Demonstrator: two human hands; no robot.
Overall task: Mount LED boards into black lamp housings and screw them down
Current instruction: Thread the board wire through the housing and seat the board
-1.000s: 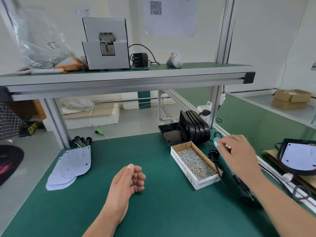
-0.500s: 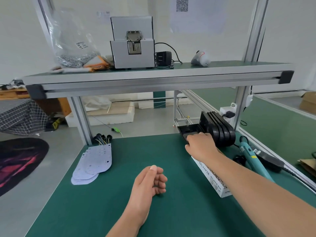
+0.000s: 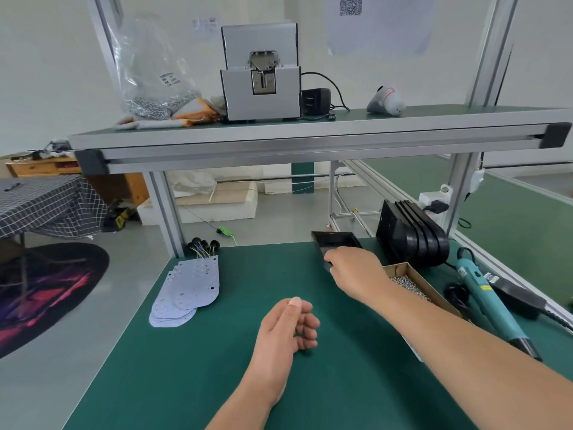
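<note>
Barely begun, it seems: the right hand (image 3: pixel 353 271) grips the near edge of one black housing (image 3: pixel 334 242) on the desk's (image 3: pixel 217 383) far side, the left hand (image 3: pixel 288 330) rests loosely curled, holding nothing, and the LED boards (image 3: pixel 189 287) lie stacked, unmounted.

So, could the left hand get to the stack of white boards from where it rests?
Probably yes: the left hand holds nothing, and only bare green mat lies between it and the boards. The right hand grips a black housing.
</note>
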